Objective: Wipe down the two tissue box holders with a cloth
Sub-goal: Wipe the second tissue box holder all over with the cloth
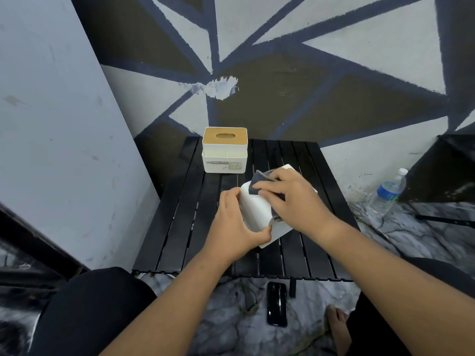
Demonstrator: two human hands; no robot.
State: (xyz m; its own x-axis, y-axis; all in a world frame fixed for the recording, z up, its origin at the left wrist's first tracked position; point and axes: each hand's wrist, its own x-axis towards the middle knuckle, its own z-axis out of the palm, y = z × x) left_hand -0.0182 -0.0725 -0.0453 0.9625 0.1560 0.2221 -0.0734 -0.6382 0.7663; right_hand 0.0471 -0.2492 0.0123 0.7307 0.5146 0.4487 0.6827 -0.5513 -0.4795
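A white tissue box holder (255, 209) lies tipped on its side in the middle of the black slatted table (180, 214). My left hand (235, 222) grips its near left corner, fingers and thumb curled round it. My right hand (293, 196) presses a dark grey cloth (259, 179) flat against the holder's upper face. A second white tissue box holder (225, 152) with a wooden lid and oval slot stands upright at the table's far edge, untouched.
A black phone (276, 307) lies on the marbled floor just in front of the table. A water bottle (389, 192) stands on the floor to the right, next to a dark stand. A painted wall rises behind the table, a grey panel at left.
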